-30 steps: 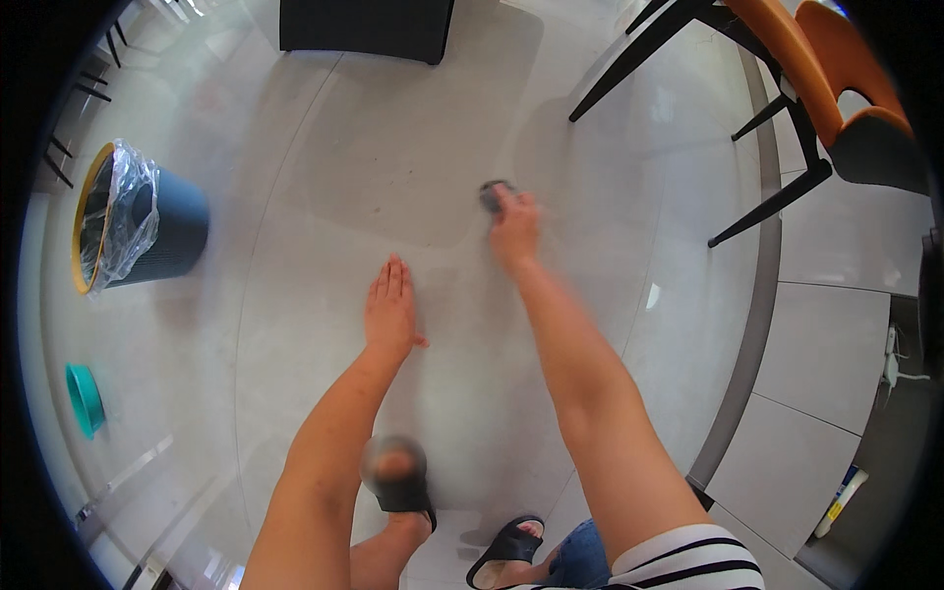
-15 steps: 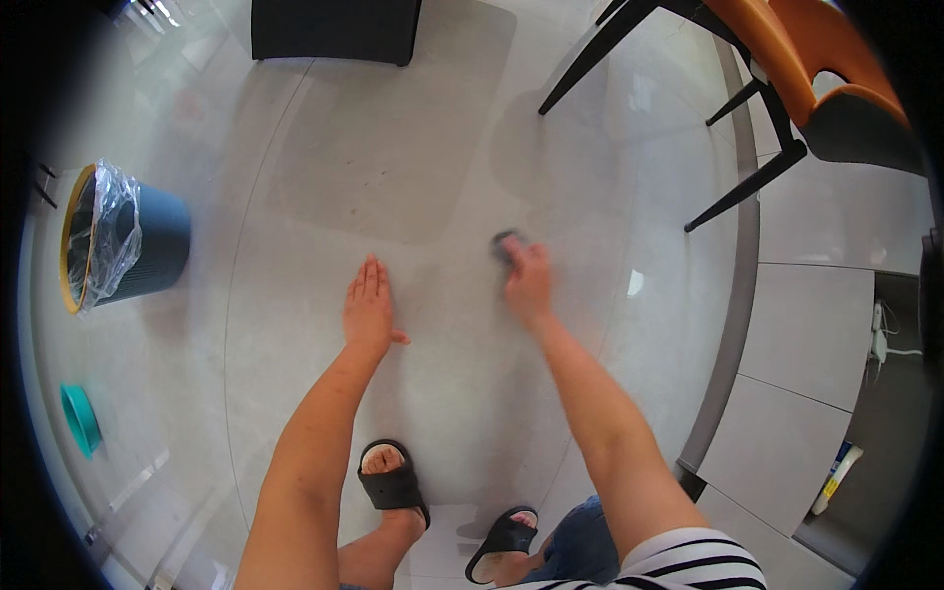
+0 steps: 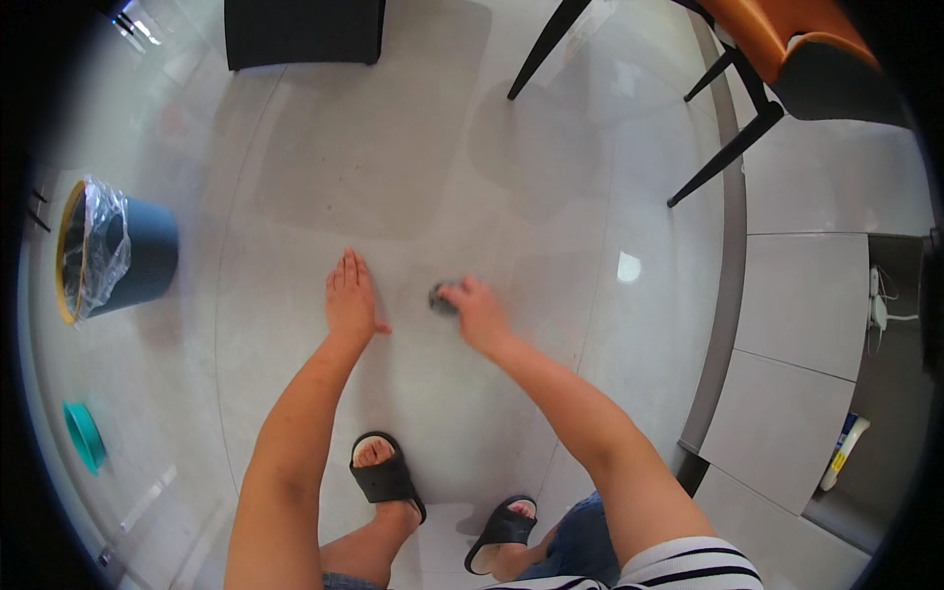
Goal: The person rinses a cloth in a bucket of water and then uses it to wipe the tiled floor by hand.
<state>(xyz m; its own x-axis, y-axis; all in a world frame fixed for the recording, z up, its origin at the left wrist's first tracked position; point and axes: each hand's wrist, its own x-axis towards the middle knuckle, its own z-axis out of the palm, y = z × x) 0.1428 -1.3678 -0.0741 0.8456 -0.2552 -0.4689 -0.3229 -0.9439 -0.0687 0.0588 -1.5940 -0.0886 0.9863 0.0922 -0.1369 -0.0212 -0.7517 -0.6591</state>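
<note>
My left hand [image 3: 351,300] lies flat on the pale tiled floor [image 3: 413,383], its fingers stretched forward and the thumb out to the side. To the right of it, my right hand [image 3: 477,313] grips a small, rounded, dark grey scouring pad [image 3: 444,299] against the floor. Motion blurs this hand and the pad, so the pad's texture is hard to make out. Some tiny dark specks [image 3: 329,207] dot the floor just beyond my left fingertips.
A blue bin [image 3: 149,251] with a clear liner and a teal basin [image 3: 85,437] are at the left. A black box-like piece [image 3: 305,34] stands ahead. An orange chair [image 3: 787,34] with black legs and a grey cabinet [image 3: 792,295] are to the right. Black slippers [image 3: 385,481] are on my feet.
My right hand has swept the scouring pad left and slightly toward me, closer to my left hand. The left hand remains flat on the floor. The whole view has shifted slightly.
</note>
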